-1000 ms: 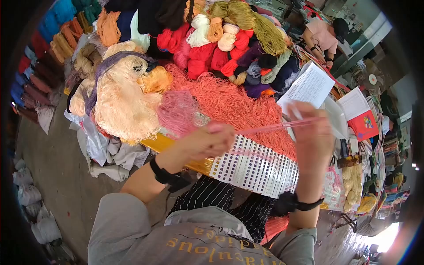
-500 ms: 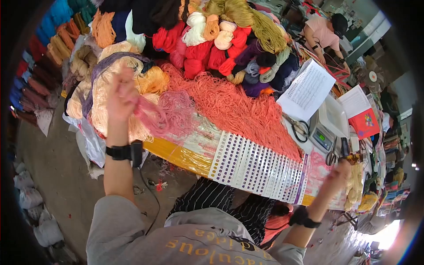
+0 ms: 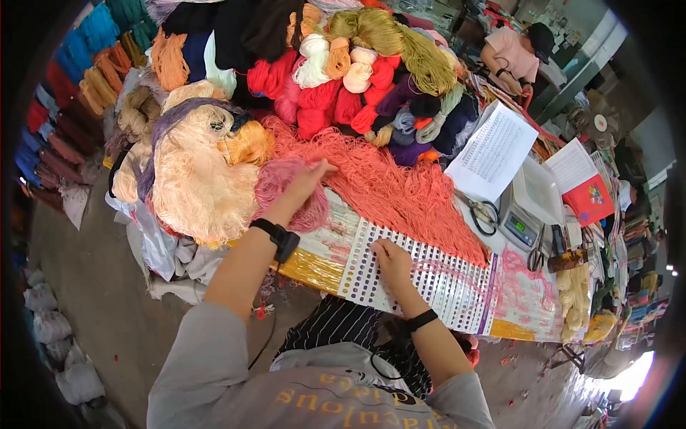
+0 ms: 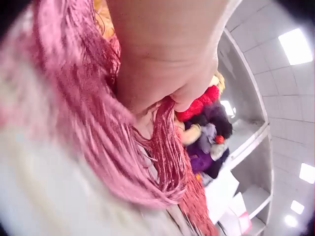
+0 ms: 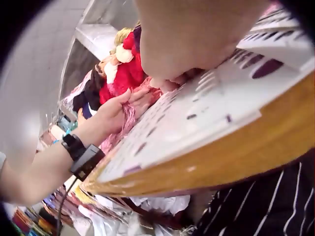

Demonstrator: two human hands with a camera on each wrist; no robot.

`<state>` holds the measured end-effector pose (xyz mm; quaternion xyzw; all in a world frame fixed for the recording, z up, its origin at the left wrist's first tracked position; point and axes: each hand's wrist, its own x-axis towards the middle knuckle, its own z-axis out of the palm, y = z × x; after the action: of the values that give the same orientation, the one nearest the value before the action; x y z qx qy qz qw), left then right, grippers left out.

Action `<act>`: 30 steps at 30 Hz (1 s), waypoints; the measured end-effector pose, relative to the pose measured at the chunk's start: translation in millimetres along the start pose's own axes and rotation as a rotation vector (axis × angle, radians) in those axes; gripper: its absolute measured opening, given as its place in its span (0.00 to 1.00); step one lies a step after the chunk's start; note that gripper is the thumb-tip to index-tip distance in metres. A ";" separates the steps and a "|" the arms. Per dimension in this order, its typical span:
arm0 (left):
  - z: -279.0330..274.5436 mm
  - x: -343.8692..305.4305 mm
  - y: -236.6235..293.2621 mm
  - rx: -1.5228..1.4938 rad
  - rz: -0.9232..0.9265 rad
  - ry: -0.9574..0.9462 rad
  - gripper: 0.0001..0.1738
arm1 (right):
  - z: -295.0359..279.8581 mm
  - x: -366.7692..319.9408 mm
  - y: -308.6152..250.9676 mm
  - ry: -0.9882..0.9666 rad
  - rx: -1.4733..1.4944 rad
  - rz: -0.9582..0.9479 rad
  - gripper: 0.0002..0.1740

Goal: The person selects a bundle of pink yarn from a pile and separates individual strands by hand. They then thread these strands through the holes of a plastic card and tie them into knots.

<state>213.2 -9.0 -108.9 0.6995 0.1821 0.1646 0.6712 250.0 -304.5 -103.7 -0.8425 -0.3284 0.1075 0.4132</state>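
The left hand [image 3: 304,187] lies over the pink-mauve skein [image 3: 270,182], beside the coral yarn heap [image 3: 400,186]. In the left wrist view, part of the pink skein [image 4: 170,152] runs up between the left hand's [image 4: 172,64] thumb and fingers. The right wrist view shows pink strands hanging from the left hand [image 5: 130,104]. Low over the white card with rows of dark dots [image 3: 364,275] is the right hand [image 3: 394,266], fingers curled down. Thin pink strands [image 3: 457,274] trail right from beside it across the card; its fingertips are mostly hidden.
Colourful skeins [image 3: 336,79] are piled at the back, cream yarn [image 3: 204,171] at the left. To the right are printed sheets [image 3: 493,150], scissors [image 3: 486,217], a scale [image 3: 520,225] and a red booklet [image 3: 589,200]. Another person [image 3: 511,57] works at the upper right.
The left hand has come right and down from above the cream yarn to the pink-mauve skein. The right hand has moved left from the table's right end onto the dotted card, with pink strands now across it.
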 end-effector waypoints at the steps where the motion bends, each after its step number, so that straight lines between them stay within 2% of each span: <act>1: -6.7 8.2 -0.5 0.111 0.086 0.080 0.25 | -1.7 0.9 0.3 0.001 -0.004 -0.010 0.12; 2: -11.4 9.1 -3.9 0.111 0.092 0.089 0.25 | -1.9 1.4 0.0 -0.004 0.019 0.010 0.12; 4: -21.6 -2.5 6.3 0.336 0.235 0.407 0.25 | -1.1 4.4 4.6 -0.052 0.112 0.025 0.10; 5: -19.0 -17.1 23.3 0.342 0.238 0.408 0.25 | -4.1 7.9 6.4 -0.051 0.118 0.022 0.10; 7: 0.5 -56.6 57.5 0.182 0.258 0.467 0.24 | -8.3 13.6 5.7 -0.092 0.349 0.104 0.07; 9: 20.9 -86.5 75.5 -0.259 -0.140 0.233 0.25 | -10.0 22.7 -6.4 -0.103 0.371 0.112 0.07; 11: 31.8 -98.4 53.1 -0.510 -0.351 -0.042 0.25 | -4.1 34.2 -6.6 -0.074 0.365 0.066 0.08; 12: 40.1 -99.5 40.8 -0.511 -0.347 -0.034 0.25 | -3.0 39.2 -7.9 -0.077 0.370 0.017 0.07; 14: 57.5 -99.2 26.2 -0.542 -0.642 -0.110 0.26 | 6.1 49.4 1.3 -0.116 0.385 0.064 0.06; 18: 70.1 -100.9 30.6 -0.485 -0.680 -0.137 0.25 | 17.3 55.3 13.0 -0.125 0.337 0.160 0.09; 21: 72.5 -92.8 40.8 -0.313 -0.719 -0.126 0.24 | 21.1 56.8 16.4 -0.119 0.315 0.198 0.12; 23: 72.9 -88.2 39.5 -0.222 -0.616 -0.178 0.20 | 20.0 56.6 11.3 -0.090 0.292 0.217 0.12; 26: 82.1 -78.5 26.3 -0.225 -0.535 -0.142 0.15 | 20.0 54.9 4.6 -0.044 0.248 0.244 0.13; 30: 87.0 -68.0 20.6 -0.223 -0.500 -0.201 0.10 | 23.5 53.6 7.9 0.003 0.212 0.241 0.13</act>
<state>195.4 -118.4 -91.3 0.5677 0.2621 -0.0571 0.7783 283.9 -258.8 -119.8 -0.8277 -0.2112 0.1888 0.4843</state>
